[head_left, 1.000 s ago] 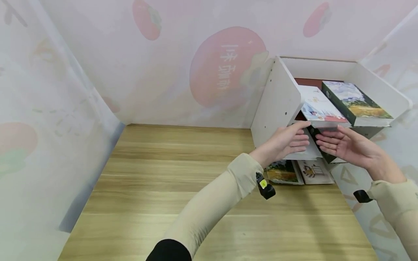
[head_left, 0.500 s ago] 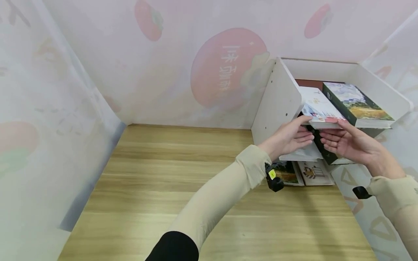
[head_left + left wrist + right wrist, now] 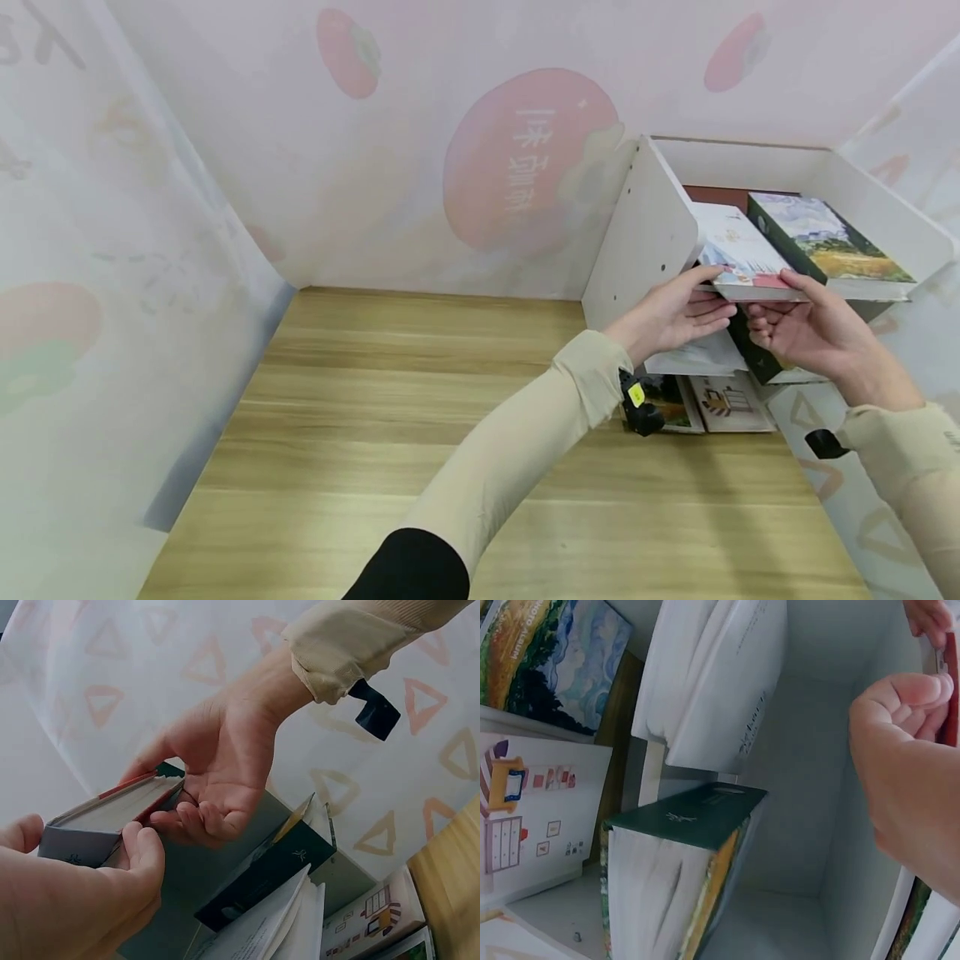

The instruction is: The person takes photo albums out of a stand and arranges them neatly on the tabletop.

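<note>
In the head view, two hands grip a white book (image 3: 738,242) with blue-and-red artwork at the front of the top shelf (image 3: 660,212), beside a green book (image 3: 840,237); the left hand (image 3: 675,315) and right hand (image 3: 825,337) keep thumbs on top, fingers beneath. In the left wrist view, the left thumb and fingers pinch its grey spine (image 3: 75,846), barely parted. In the right wrist view, right fingers curl against its red edge (image 3: 952,697).

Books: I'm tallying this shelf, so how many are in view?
6 visible: top, a white-and-red book and a green-spined book; middle, a white book and a dark green book; bottom, a landscape-covered book and an illustrated book. Others may be hidden.
</note>
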Tool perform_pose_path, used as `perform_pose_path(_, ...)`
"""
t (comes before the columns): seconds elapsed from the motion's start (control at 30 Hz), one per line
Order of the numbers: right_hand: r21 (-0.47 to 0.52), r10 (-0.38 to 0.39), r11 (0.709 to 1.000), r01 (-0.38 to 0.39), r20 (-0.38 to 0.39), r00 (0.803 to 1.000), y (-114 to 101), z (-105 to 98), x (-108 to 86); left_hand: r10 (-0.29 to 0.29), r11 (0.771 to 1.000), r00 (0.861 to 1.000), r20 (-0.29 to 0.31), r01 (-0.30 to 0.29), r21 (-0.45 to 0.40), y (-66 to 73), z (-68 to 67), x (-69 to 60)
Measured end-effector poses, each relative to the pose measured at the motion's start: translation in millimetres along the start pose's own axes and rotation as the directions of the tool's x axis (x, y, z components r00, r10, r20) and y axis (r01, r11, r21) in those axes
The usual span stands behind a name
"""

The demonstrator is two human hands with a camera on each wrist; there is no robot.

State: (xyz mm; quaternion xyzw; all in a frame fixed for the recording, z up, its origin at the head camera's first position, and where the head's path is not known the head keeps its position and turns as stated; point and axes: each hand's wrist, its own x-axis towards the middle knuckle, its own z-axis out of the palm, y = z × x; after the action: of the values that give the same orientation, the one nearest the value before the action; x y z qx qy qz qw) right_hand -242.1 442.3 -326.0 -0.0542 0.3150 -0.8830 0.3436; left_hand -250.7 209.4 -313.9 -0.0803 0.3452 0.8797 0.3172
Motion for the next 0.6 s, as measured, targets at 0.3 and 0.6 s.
perform_pose_path(0.3,0.073,-0.039,0.996,0.046,-0.095,0.995,4.6,1.2,1.2,-0.027,1.0,0.999,0.018,0.027,0.009,-0.6,-2.8,1.7)
perform_pose_path(0.6,0.06,-0.058,0.996,0.063,-0.08,0.995,6.4,1.1,0.1,-0.023,0.999,1.0,0.022,0.022,0.043,-0.9,-6.4,4.8)
